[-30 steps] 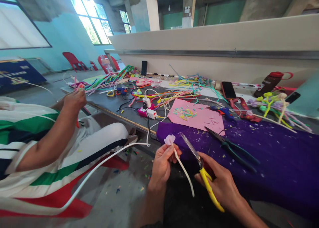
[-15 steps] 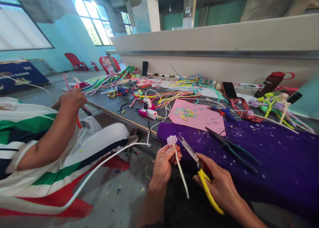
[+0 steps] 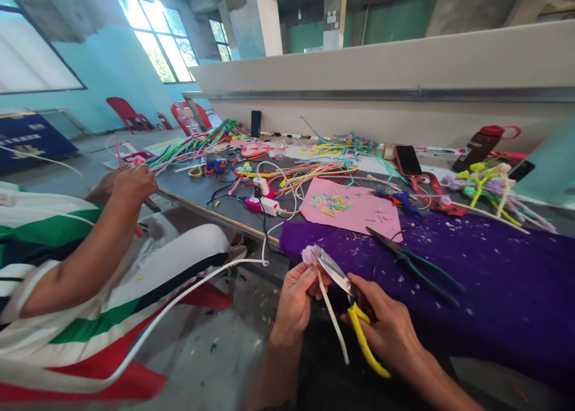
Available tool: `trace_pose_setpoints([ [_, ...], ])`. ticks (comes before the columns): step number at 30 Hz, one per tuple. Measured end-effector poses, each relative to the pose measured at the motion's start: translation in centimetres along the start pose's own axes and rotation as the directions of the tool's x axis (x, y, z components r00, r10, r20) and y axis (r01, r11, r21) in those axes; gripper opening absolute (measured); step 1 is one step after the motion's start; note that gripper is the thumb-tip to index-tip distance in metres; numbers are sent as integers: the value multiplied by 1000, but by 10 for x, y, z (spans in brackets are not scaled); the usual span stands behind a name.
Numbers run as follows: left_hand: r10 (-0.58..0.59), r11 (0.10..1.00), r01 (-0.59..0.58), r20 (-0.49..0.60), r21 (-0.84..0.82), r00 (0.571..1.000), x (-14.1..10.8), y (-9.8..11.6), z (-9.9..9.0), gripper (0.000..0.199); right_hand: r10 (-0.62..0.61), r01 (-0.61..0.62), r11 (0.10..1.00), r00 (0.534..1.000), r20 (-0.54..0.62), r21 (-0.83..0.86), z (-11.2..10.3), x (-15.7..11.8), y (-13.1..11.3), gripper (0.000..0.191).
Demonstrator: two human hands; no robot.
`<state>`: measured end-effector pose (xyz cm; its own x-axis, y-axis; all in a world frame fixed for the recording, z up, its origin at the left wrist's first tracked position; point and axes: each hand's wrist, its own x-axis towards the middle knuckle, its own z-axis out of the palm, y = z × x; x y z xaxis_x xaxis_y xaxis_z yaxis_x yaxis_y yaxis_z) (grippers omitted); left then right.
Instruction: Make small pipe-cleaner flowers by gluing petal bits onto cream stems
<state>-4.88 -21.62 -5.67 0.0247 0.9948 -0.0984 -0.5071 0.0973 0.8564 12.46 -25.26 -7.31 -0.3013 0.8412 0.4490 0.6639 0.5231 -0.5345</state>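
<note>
The yellow-handled metal scissors [image 3: 354,306] are gripped in the closed right hand [image 3: 381,321], above the near edge of the purple cloth [image 3: 494,291], blade tips at the petals. The pale lilac flower with a cream stem [image 3: 330,315] is pinched between the left hand's [image 3: 294,297] thumb and fingers, just beside the cloth's left corner.

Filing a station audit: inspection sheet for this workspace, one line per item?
Surface: dark grey table; purple cloth flecked with scraps.
Work pieces: pale lilac flower on white stem; yellow-handled scissors, blades at flower.
Clutter: cut bits on pink sheet; dark-handled pliers on cloth.
Hands: left pinches below flower; right holds scissors.
Cables: white cable hangs past table edge.
Surroundings: co-worker's forearm at left; red chair behind.
</note>
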Motion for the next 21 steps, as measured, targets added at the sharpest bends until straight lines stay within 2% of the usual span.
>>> trace_pose_setpoints([
  [5,-2,999,3,33,-32,999,-1,-3,2,18,5,-5,1000,1000,-2,1,1,0,1,51],
  [12,-17,999,15,-35,-46,999,-2,-2,1,15,6,-6,1000,999,-45,2,-1,1,-2,52],
  [21,-13,997,12,-18,-80,1000,-1,-3,0,16,20,-20,1000,1000,-20,12,2,-1,2,52],
])
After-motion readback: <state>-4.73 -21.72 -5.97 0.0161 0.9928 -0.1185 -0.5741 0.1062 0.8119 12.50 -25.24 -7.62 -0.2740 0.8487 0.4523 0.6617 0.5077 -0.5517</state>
